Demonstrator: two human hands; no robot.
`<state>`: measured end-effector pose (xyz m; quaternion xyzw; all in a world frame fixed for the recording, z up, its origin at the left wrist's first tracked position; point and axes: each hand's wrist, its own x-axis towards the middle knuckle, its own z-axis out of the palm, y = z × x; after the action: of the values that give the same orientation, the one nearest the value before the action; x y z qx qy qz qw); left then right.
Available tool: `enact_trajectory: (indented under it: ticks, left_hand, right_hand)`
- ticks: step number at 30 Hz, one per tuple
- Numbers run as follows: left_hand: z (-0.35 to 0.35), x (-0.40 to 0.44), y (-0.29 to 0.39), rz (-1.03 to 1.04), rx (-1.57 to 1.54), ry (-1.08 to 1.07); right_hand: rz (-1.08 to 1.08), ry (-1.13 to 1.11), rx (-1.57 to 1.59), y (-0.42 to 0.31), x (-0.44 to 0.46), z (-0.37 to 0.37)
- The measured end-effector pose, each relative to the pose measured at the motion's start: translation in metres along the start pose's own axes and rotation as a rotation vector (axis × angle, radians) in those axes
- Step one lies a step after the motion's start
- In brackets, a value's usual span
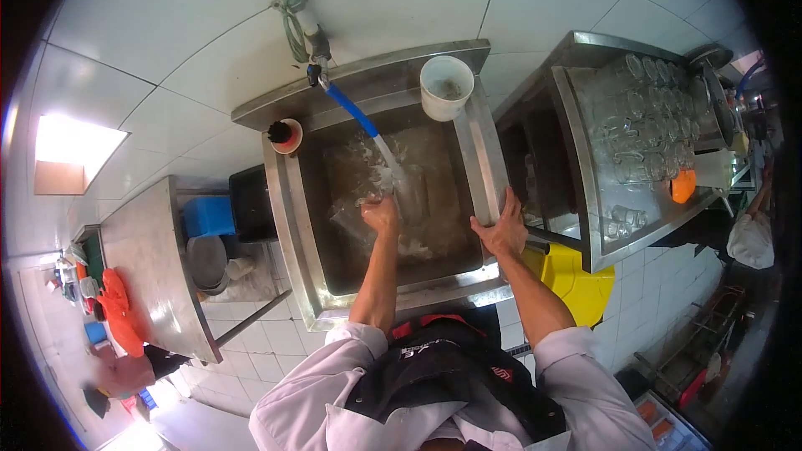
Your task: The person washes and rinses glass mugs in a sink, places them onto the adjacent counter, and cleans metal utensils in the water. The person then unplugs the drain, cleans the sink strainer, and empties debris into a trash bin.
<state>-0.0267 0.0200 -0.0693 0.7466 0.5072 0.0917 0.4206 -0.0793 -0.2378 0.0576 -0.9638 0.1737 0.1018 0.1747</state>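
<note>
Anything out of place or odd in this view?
One thing: an orange item sits beside the clear glasses on the steel counter to the right. It looks odd as the one bright orange thing there; I can't tell what it is. Nothing stands out at the sink.

The sink (pixel 484 163) stands between a bench (pixel 146 263), left, and a table (pixel 579 159) bearing glasses (pixel 647 121), right.

No word or number can be read with certainty. The black apron (pixel 451 392), at 6 o'clock in the view, bears a short line of white lettering (pixel 422 349) toward its 11 o'clock, too small and blurred to make out, and a red emblem (pixel 502 374) toward 3 o'clock, likewise unreadable.
</note>
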Motion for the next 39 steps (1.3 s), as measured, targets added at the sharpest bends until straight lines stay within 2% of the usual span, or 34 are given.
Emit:
enact_trajectory:
  ticks: [3,6,9,12,18,21,24,27,30,33,36,38,39]
  left_hand:
    - [0.002,0.008,0.000,-0.137,-0.038,-0.066]
    - [0.001,0.015,-0.003,-0.189,-0.164,-0.025]
    - [-0.016,0.012,0.008,-0.218,-0.222,-0.112]
    - [0.012,0.039,-0.034,-0.242,-0.304,-0.077]
    - [0.010,0.040,-0.035,-0.230,-0.250,-0.143]
    - [-0.004,0.032,-0.030,-0.078,-0.113,-0.103]
    - [-0.015,0.027,-0.029,-0.027,-0.120,-0.165]
    - [-0.018,0.020,-0.032,-0.022,-0.100,-0.134]
    - [-0.052,-0.010,0.003,0.062,-0.103,-0.148]
    - [-0.062,-0.011,0.000,0.094,-0.083,-0.216]
    - [-0.069,-0.011,-0.011,0.157,-0.080,-0.213]
    - [-0.073,-0.013,-0.012,0.123,-0.079,-0.277]
    - [-0.073,-0.014,-0.018,0.140,-0.071,-0.273]
  right_hand:
    - [-0.026,0.040,-0.002,0.003,0.000,0.004]
    - [-0.013,0.035,-0.024,0.002,-0.001,0.002]
    - [0.014,-0.005,-0.012,-0.001,-0.001,-0.003]
    - [0.010,0.000,0.002,0.000,-0.002,-0.002]
    - [-0.041,0.051,0.018,0.008,-0.002,0.005]
    - [-0.050,0.054,0.037,0.007,-0.002,0.004]
    - [-0.046,0.049,0.045,0.006,-0.002,0.004]
    - [-0.044,0.025,0.084,0.003,-0.004,0.000]
    - [-0.083,0.087,0.078,0.007,-0.004,0.008]
    - [-0.195,0.475,-0.090,0.005,-0.002,0.019]
    - [-0.573,0.566,0.177,-0.048,0.032,0.000]
    - [-0.648,0.018,0.714,-0.126,0.042,-0.045]
    - [-0.755,-0.020,0.703,-0.162,0.048,-0.066]
